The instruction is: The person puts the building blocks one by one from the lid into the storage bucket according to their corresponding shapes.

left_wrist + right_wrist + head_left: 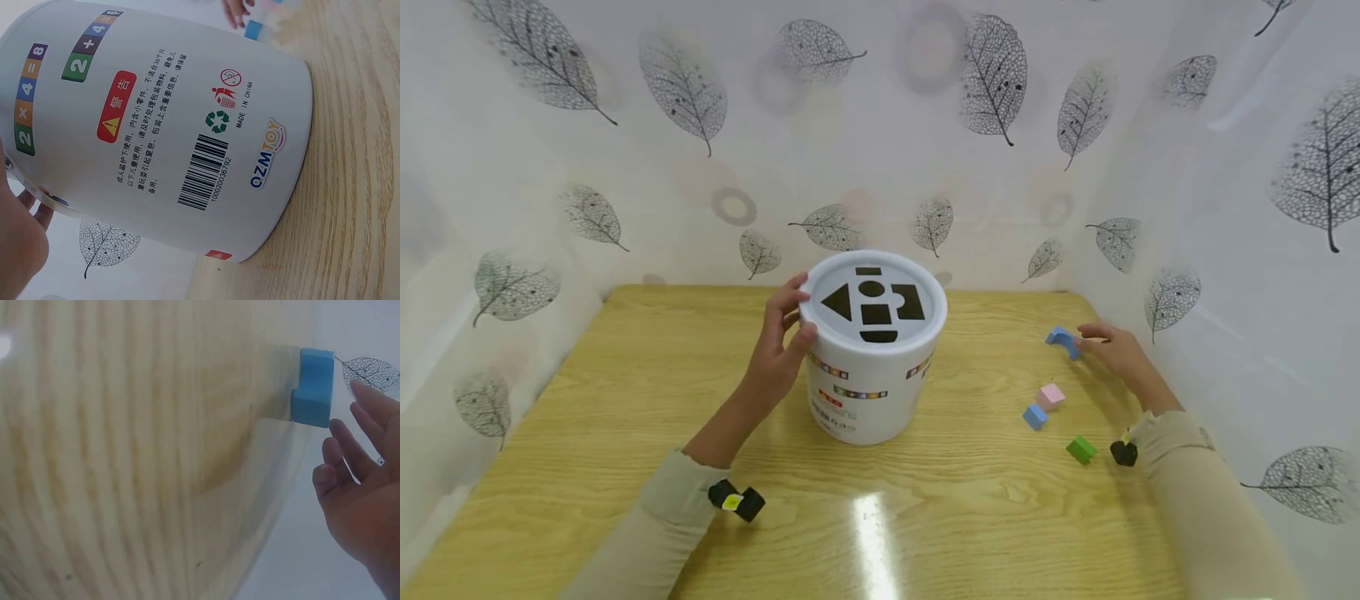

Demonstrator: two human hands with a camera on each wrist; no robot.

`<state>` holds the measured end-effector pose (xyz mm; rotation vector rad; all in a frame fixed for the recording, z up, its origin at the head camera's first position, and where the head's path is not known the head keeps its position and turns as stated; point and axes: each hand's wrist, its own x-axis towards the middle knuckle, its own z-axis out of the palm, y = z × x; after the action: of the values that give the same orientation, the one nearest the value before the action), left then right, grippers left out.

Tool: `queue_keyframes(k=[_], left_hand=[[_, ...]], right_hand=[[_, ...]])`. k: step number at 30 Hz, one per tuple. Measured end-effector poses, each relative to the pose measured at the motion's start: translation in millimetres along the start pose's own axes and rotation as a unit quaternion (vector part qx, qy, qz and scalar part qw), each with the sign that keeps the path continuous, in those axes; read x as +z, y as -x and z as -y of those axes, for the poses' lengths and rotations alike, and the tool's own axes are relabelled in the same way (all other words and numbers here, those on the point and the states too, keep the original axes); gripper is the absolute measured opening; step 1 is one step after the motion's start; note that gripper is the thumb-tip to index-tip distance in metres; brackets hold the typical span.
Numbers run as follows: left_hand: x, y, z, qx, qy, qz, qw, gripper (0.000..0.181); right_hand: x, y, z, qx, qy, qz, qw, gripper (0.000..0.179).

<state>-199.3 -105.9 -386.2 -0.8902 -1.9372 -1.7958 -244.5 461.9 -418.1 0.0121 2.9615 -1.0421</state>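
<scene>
A white shape-sorter bucket (862,385) stands upright on the table, its grey lid (842,333) cut with several shaped holes. My left hand (779,337) grips the lid's left edge, fingers bent over the rim and thumb against the front side. The left wrist view shows the bucket's printed wall (156,125) close up. At the right, my right hand (1112,354) reaches beside a blue arch block (1063,341). In the right wrist view its fingers (350,447) are spread around the near side of that block, not closed on it; contact is unclear.
A pink block (1050,397), a small blue block (1035,417) and a green block (1082,449) lie between the bucket and my right forearm. Leaf-patterned curtain (880,125) encloses the wooden table (700,533) at the back and sides.
</scene>
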Motion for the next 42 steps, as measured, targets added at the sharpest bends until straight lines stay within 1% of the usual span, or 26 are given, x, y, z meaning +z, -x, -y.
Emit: queue_keyframes(k=[3,9,13,17,21,30,35,42], left_hand=[[0.5,-0.3,-0.5,0.000,0.001,0.002,1.0000,0.058],[0.3,0.2,-0.7,-0.002,-0.004,0.002,1.0000,0.057],[0.0,1.0,-1.5,-0.007,-0.007,0.002,1.0000,0.053],[-0.6,1.8,-1.3,-0.011,-0.008,0.002,0.9999,0.050],[-1.1,2.5,-0.2,-0.013,-0.010,0.001,0.9999,0.049],[-0.6,1.3,1.8,-0.002,-0.011,0.000,0.9999,0.053],[-0.3,0.8,1.3,0.000,-0.007,-0.001,1.0000,0.052],[-0.6,0.1,0.9,-0.004,-0.008,0.001,1.0000,0.049]], right_hand=[[1.0,2.4,-5.3,-0.013,0.024,-0.001,0.9996,0.049],[2.5,4.9,-7.1,-0.017,0.026,0.007,0.9995,0.049],[3.9,4.8,-6.7,-0.013,0.027,0.028,0.9991,0.055],[5.9,2.8,-4.6,-0.008,0.027,0.057,0.9980,0.065],[8.2,-0.4,-3.7,-0.007,0.021,0.076,0.9969,0.073],[12.9,-11.3,-5.3,-0.027,0.031,0.086,0.9955,0.076],[15.6,-16.6,-6.7,-0.019,0.042,0.085,0.9953,0.077],[18.1,-14.7,0.2,-0.007,0.033,0.088,0.9956,0.081]])
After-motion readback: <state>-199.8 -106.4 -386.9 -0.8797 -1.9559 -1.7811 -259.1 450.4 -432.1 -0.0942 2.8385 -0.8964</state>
